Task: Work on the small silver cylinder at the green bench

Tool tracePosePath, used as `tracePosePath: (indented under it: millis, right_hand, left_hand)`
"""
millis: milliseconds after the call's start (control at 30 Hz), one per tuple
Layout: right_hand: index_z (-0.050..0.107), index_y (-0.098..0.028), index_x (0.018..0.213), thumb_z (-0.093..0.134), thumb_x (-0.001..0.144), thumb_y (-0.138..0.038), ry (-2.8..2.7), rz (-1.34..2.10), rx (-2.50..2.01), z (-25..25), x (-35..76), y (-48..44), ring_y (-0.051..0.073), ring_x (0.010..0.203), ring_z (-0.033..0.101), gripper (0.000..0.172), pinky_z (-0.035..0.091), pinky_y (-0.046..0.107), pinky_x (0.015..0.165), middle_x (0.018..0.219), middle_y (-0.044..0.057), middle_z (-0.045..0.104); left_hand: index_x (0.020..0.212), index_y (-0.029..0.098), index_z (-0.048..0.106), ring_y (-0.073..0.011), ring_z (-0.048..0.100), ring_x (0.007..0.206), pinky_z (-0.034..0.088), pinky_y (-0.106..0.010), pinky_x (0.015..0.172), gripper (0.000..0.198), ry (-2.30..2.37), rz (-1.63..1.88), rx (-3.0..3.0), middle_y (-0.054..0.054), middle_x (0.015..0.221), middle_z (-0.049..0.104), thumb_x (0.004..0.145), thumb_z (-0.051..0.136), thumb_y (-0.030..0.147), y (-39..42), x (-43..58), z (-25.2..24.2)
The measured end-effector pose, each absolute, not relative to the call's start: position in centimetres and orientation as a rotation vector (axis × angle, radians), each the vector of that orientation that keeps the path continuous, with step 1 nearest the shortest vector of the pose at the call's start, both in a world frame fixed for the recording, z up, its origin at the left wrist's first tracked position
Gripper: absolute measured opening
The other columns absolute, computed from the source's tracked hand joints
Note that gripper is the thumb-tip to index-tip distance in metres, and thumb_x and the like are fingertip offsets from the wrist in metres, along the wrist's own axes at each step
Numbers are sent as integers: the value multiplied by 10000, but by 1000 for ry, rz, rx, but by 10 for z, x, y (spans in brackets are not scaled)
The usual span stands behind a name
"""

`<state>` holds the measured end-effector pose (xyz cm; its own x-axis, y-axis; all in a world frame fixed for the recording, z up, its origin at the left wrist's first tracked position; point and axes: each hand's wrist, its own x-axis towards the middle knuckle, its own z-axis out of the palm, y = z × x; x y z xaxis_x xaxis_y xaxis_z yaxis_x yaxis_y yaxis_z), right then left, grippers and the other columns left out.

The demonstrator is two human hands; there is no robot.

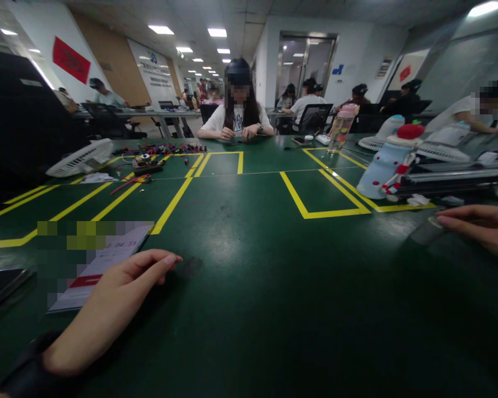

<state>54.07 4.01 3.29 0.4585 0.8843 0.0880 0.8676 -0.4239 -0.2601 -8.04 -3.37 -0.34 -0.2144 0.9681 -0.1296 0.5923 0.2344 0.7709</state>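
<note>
My left hand (128, 287) is low over the green table, thumb and fingertips pinched together. Just beyond its fingertips shows a faint dark, see-through patch (191, 267), too dim to tell what it is. Beneath and behind this hand lies a tablet or phone (120, 251) with a lit screen, partly blurred out. At the right edge, my right hand (483, 228) pinches a small see-through piece (426, 232), greyish and thin-looking; its kind cannot be made out. The two hands are far apart.
The green table (232, 309) carries yellow tape lines (336, 214). A heap of wires (170, 148) and a white fan (83, 157) are at the far left. A blue bottle (382, 166) and a pink-lidded bottle (342, 128) stand right. Opposite sits a person (238, 110).
</note>
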Motion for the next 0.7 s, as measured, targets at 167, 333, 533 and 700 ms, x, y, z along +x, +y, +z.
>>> tracePosePath:
  millis: [167, 333, 533, 700]
  right_hand:
    - [695, -299, 1077, 640, 665, -665, -1355, 83, -2435, 36, 527, 39, 219, 772, 582, 553, 420, 368, 737, 971, 47, 676]
    - [719, -283, 1040, 636, 673, -621, -1371, 101, -2410, 39, 526, 35, 241, 815, 583, 506, 414, 392, 763, 1030, 71, 672]
    - [699, -294, 1106, 632, 709, -614, -1319, 118, -2401, 39, 528, 33, 239, 852, 597, 514, 414, 402, 770, 1136, 80, 649]
    - [730, -286, 1050, 606, 730, -570, -1580, 36, -2218, 29, 541, 35, 240, 925, 628, 446, 446, 378, 835, 1125, 56, 659]
  left_hand:
    - [1057, 257, 650, -218, 562, 802, 369, -297, 731, 476, 1902, 765, 1420, 30, 788, 609, 802, 558, 649, -35, -85, -6]
    - [1048, 239, 652, -214, 560, 819, 384, -293, 748, 454, 1867, 785, 1426, 13, 837, 638, 814, 564, 617, -37, -81, -2]
    - [1012, 238, 663, -212, 569, 813, 397, -292, 750, 387, 1871, 777, 1446, 13, 827, 643, 836, 567, 569, -38, -74, 6]
    - [1010, 244, 671, -206, 574, 805, 393, -276, 733, 378, 1877, 788, 1427, 23, 825, 647, 831, 578, 564, -39, -73, 6]
